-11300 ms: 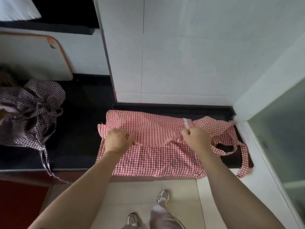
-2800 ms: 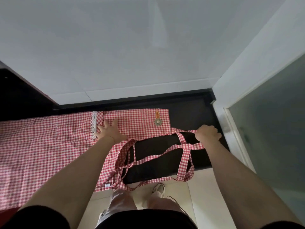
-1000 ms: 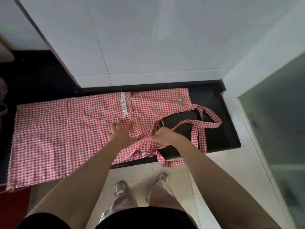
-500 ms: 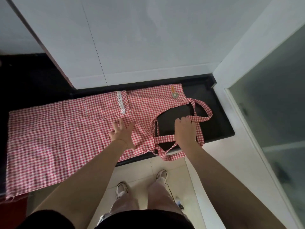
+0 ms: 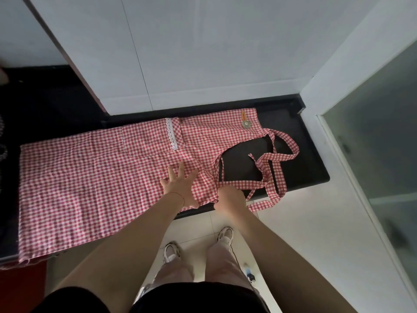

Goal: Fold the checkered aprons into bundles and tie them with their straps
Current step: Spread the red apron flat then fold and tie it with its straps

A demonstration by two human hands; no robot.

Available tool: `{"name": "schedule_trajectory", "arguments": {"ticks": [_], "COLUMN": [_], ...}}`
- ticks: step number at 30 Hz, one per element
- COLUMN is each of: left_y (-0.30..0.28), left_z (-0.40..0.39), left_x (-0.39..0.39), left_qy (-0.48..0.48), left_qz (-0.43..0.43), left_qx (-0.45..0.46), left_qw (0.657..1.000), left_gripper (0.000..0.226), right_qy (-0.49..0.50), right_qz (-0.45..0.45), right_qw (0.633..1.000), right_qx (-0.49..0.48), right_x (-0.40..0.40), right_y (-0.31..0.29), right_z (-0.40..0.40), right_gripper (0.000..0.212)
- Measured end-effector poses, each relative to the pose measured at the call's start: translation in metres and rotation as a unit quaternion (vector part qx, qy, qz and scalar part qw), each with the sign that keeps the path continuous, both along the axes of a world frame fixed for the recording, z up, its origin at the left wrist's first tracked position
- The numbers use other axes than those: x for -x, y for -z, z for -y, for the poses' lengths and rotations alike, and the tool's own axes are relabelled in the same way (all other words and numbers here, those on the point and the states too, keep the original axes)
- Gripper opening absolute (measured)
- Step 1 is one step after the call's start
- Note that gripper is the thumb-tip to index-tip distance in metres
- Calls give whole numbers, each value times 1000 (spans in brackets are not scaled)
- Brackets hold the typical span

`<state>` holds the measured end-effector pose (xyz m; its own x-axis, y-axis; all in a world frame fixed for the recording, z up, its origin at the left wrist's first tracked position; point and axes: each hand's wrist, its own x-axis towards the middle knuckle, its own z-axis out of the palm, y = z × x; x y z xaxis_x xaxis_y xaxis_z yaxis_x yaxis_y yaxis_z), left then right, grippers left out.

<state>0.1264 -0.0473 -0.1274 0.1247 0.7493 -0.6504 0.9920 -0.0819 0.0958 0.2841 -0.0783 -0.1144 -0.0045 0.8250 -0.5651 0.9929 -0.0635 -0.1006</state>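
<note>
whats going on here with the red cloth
A person is working on a red checkered apron spread flat on a black counter. The left hand presses flat on the cloth with fingers spread, while the right hand grips the fabric at the near edge where the straps begin. The straps lie loose and tangled on the counter, one loop hanging over the edge. Nothing is folded or tied yet.

Dim, soft light; wide-angle edge warp
</note>
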Motion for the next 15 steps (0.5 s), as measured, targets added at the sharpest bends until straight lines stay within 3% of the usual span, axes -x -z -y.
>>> {"name": "schedule_trajectory", "arguments": {"ticks": [2,6,8,10,12,15], "left_y": [0,-3,-7,-11,-10,-6], "left_z": [0,1,4,9,10,10], "left_x": [0,-5,-11,-18,-21,-19], "left_qy": [3,-11,-18,-43,-144,-230], "left_qz": [0,33,90,155,223,255], "left_qx": [3,0,-62,-128,-128,-84], "left_qw": [1000,999,994,979,956,935], "left_gripper": [122,116,88,44,11,15], "right_qy": [8,111,133,128,131,77], "right_qz": [-33,-178,-210,-227,-233,-197], "right_qw": [999,978,968,965,963,977], "right_qx": [25,1,-27,-30,-22,12], "right_x": [-2,-14,-17,-17,-16,-16], "right_y": [-2,-11,-20,-25,-26,-21], "right_z": [-6,-18,-24,-28,-31,-26], "right_gripper": [11,19,14,21,28,22]}}
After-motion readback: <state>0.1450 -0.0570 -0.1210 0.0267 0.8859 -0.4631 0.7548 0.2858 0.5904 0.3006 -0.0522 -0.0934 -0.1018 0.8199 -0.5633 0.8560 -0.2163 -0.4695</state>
